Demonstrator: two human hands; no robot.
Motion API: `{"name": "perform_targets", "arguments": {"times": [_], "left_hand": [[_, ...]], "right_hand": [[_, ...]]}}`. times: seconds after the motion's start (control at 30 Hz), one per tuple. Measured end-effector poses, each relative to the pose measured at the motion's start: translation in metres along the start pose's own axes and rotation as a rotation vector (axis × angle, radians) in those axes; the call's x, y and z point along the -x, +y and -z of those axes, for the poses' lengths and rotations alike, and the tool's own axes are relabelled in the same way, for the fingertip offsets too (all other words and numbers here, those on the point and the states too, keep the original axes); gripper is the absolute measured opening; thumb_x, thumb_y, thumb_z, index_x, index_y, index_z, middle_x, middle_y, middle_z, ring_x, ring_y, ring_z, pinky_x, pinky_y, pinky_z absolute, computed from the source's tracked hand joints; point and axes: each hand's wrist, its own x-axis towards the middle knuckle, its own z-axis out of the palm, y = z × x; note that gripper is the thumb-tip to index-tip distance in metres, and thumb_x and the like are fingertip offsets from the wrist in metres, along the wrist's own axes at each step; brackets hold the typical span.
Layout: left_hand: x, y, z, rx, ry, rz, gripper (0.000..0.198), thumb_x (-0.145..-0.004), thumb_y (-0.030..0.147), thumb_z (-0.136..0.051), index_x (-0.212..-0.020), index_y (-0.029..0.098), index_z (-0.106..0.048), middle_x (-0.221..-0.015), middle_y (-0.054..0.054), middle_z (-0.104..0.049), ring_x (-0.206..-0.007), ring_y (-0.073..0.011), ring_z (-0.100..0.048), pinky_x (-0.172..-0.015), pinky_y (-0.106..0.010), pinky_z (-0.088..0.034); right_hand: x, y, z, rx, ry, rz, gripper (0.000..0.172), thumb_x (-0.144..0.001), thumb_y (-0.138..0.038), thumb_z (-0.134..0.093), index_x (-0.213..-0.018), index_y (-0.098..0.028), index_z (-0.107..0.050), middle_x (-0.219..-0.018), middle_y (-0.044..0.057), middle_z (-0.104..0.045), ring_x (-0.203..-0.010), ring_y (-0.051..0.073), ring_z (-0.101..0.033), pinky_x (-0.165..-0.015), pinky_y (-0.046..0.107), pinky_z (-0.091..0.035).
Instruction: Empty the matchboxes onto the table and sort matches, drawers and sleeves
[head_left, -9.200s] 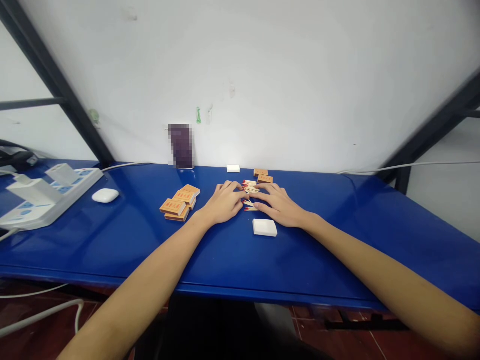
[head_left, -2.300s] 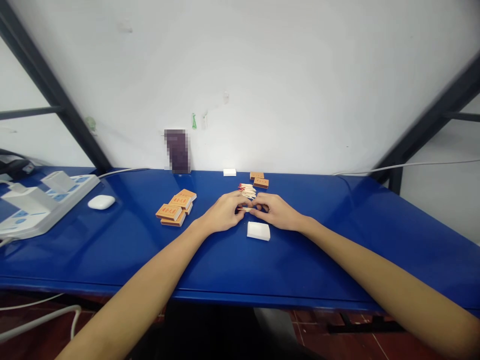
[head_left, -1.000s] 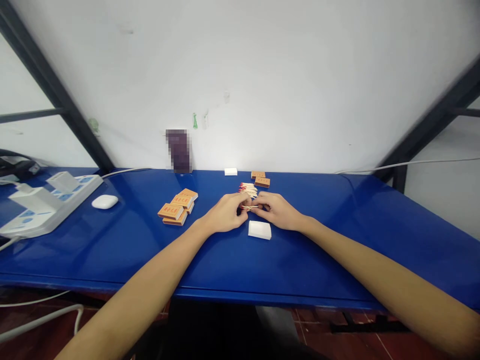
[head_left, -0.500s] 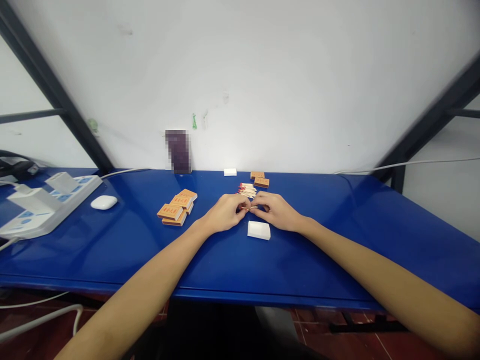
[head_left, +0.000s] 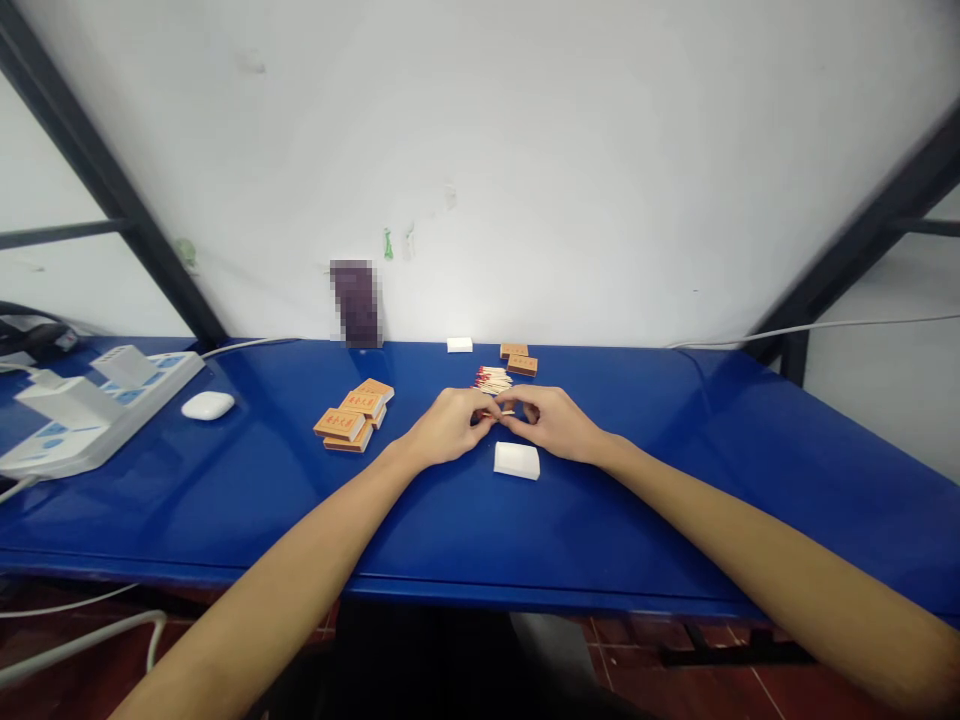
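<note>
Two bare hands are seen over a blue desk [head_left: 600, 540], brought together at the fingertips. Between them, at the middle of the desk, thin matchsticks [head_left: 509, 413] are held; their number cannot be told. The left hand [head_left: 448, 427] is pinched on them; by the right hand [head_left: 556, 425] they are partly encircled, but whether it is clamped on them cannot be told. Their long axis is laid left to right; the end covered by the left hand is hidden.

Just beyond, one loose match pile [head_left: 493, 379], too dense to be counted, is spread with red heads pointing left. At least five orange matchboxes [head_left: 340, 424] are stacked unevenly to the left, and two rear matchboxes [head_left: 523, 366] are set near the wall [head_left: 562, 200]. Both groups are printed with red characters, too small to be read surely. Two plain white box pieces are seen: one near piece [head_left: 517, 460] before the hands, one far piece [head_left: 460, 345] by the wall.
</note>
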Motion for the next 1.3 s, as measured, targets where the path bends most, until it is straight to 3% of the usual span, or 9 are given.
{"name": "perform_targets", "arguments": {"times": [0.27, 0.47, 0.67, 0.93, 1.13, 1.3], "left_hand": [[0.001, -0.002, -0.002, 0.015, 0.007, 0.011, 0.016, -0.082, 0.006, -0.059, -0.086, 0.016, -0.070, -0.079, -0.001, -0.071, -0.069, -0.0125, -0.062, -0.067, -0.023, -0.046], [0.000, -0.001, -0.002, 0.040, 0.022, 0.040, 0.012, -0.083, 0.010, -0.060, -0.084, 0.017, -0.070, -0.081, -0.001, -0.072, -0.070, -0.0129, -0.063, -0.067, -0.023, -0.047], [-0.001, 0.004, 0.000, 0.093, 0.034, 0.070, 0.013, -0.086, 0.013, -0.058, -0.085, 0.017, -0.070, -0.080, -0.001, -0.072, -0.071, -0.0130, -0.064, -0.069, -0.024, -0.049], [0.001, 0.003, 0.001, 0.037, 0.012, 0.013, 0.011, -0.091, 0.018, -0.055, -0.095, 0.018, -0.065, -0.088, -0.002, -0.066, -0.078, -0.0140, -0.061, -0.074, -0.026, -0.049], [0.005, 0.022, 0.013, -0.109, -0.055, 0.004, 0.043, -0.093, 0.037, -0.056, -0.133, 0.023, -0.051, -0.117, -0.010, -0.056, -0.107, -0.0245, -0.054, -0.095, -0.040, -0.046], [0.005, 0.037, 0.014, -0.157, -0.212, -0.107, 0.056, -0.077, 0.049, -0.073, -0.125, 0.025, -0.058, -0.109, -0.007, -0.062, -0.103, -0.0270, -0.055, -0.097, -0.042, -0.042]], "right_hand": [[0.001, -0.001, 0.000, 0.008, -0.003, -0.014, 0.017, -0.086, -0.024, -0.059, -0.099, -0.020, -0.068, -0.075, -0.001, -0.062, -0.054, 0.010, -0.044, -0.055, 0.023, -0.034], [0.002, -0.001, 0.000, -0.001, -0.015, -0.022, 0.019, -0.087, -0.036, -0.062, -0.098, -0.021, -0.069, -0.061, -0.004, -0.054, -0.050, 0.010, -0.042, -0.052, 0.024, -0.032], [0.002, 0.002, -0.003, 0.002, 0.038, -0.007, 0.023, -0.091, -0.040, -0.056, -0.091, -0.020, -0.068, -0.066, -0.001, -0.060, -0.054, 0.011, -0.047, -0.055, 0.024, -0.037], [0.001, 0.000, -0.003, -0.019, 0.072, -0.061, 0.023, -0.089, -0.039, -0.059, -0.081, -0.019, -0.068, -0.055, -0.004, -0.051, -0.049, 0.011, -0.043, -0.051, 0.023, -0.033], [-0.002, 0.002, -0.002, 0.016, 0.137, -0.091, 0.023, -0.089, -0.038, -0.058, -0.080, -0.019, -0.066, -0.056, -0.003, -0.057, -0.048, 0.011, -0.044, -0.052, 0.025, -0.035], [-0.003, 0.004, 0.000, 0.010, 0.169, -0.109, 0.019, -0.087, -0.035, -0.059, -0.081, -0.019, -0.067, -0.067, 0.001, -0.068, -0.050, 0.012, -0.050, -0.053, 0.026, -0.038]]}}
